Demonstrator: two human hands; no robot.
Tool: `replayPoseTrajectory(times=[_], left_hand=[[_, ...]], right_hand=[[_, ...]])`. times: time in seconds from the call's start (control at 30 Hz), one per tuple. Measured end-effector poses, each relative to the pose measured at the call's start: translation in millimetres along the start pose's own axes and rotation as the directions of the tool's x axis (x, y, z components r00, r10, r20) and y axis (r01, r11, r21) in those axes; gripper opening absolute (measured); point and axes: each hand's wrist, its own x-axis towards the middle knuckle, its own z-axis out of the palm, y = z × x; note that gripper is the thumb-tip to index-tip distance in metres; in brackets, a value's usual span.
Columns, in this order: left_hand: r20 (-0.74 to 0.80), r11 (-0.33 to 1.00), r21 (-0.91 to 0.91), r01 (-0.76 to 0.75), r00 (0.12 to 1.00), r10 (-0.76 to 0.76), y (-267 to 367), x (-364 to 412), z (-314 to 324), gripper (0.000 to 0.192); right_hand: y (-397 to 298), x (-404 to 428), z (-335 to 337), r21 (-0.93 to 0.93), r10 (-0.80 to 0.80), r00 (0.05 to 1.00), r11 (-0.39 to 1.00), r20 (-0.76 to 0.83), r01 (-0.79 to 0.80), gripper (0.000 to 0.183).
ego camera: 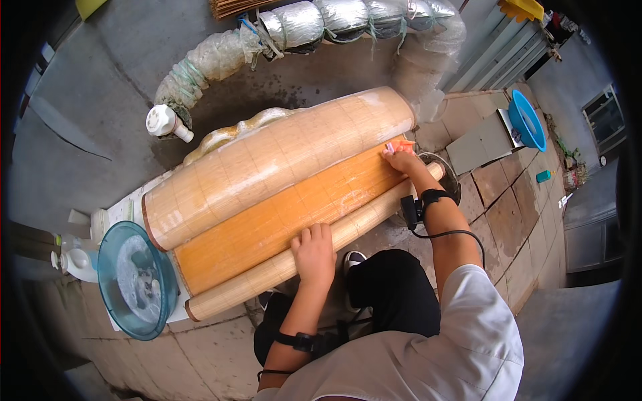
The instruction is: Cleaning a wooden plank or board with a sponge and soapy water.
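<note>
A bamboo mat [281, 210] lies across a low white support, its wet, orange-brown middle strip exposed between two rolled ends. The far roll [281, 160] is thick; the near roll [241, 293] is thinner. My left hand [314, 255] lies over the near roll, fingers curled onto the flat strip. At the strip's right end, my right hand [403, 159] holds a pink-orange scrubbing brush [407, 145] against the mat, its underside hidden by my fingers. Whitish wet streaks mark the strip near the middle and right.
A teal basin [170, 295] of sudsy water stands left, beside a white jug [80, 264]. Beyond the mat arches a foil-wrapped pipe [296, 25] with a white cap [161, 120]. A bucket [455, 185] sits under the mat's right end; a blue basin [526, 120] rests farther right.
</note>
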Motion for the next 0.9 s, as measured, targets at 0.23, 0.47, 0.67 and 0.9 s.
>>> replayPoseTrajectory(times=[0.23, 0.47, 0.67, 0.9], left_hand=[[-0.008, 0.998, -0.057, 0.028, 1.0, -0.029, -14.0, -5.3, -3.5, 0.056], [-0.014, 1.0, 0.004, 0.025, 1.0, -0.025, -8.0, -2.7, -0.6, 0.057], [0.013, 1.0, -0.018, 0.025, 1.0, -0.025, -3.7, -0.9, -1.3, 0.056], [-0.141, 0.999, -0.006, 0.039, 0.989, -0.04, -15.1, -4.8, 15.0, 0.045]], right_hand=[[-35.3, -67.0, -2.2, -0.151, -0.178, 0.979, 0.975, -0.1, 0.161, 0.094], [-75.8, -103.2, 23.0, -0.207, -0.318, 0.948, 0.927, 0.001, 0.312, 0.088], [-41.8, -83.6, -1.7, -0.22, -0.23, 0.971, 0.952, -0.059, 0.212, 0.077], [-121.1, -151.4, 26.5, -0.453, -0.516, 0.842, 0.795, -0.156, 0.404, 0.037]])
